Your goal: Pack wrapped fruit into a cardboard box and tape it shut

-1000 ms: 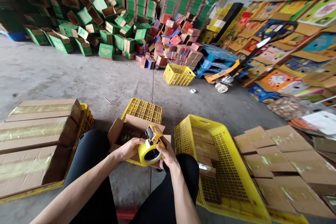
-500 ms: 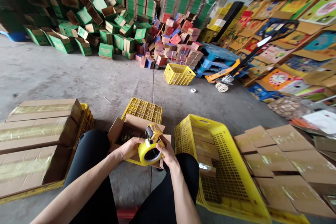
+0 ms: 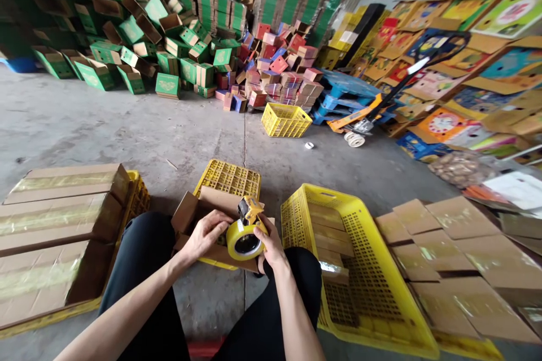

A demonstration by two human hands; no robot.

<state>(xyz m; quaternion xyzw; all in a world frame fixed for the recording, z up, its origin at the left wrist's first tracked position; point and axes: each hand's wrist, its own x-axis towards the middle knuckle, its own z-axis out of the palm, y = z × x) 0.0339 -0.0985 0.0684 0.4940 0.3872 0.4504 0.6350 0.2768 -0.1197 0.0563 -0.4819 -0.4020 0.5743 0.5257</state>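
Note:
In the head view, my right hand [image 3: 273,241] grips a yellow tape dispenser [image 3: 245,232] with a large roll of tape, holding it over the near side of an open carton. My left hand [image 3: 207,235] is just left of the roll, palm down, fingers stretched out and holding nothing. Whether its fingertips brush the dispenser I cannot tell. The cardboard carton [image 3: 219,197] has its flaps raised, and my hands hide most of its inside. Beneath it is a yellow plastic crate [image 3: 237,176], its slatted face showing behind the carton.
Taped cartons [image 3: 63,208] sit on a crate at left. To the right stand a yellow crate [image 3: 368,271] with several small boxes inside and a stack of taped cartons [image 3: 470,242]. Farther back are another yellow crate [image 3: 285,121], a pallet jack [image 3: 372,113] and heaped green boxes [image 3: 167,84].
My left hand has come off the tape roll and shifted slightly left, its fingers now straighter. The dispenser has moved a little to the right in my right hand.

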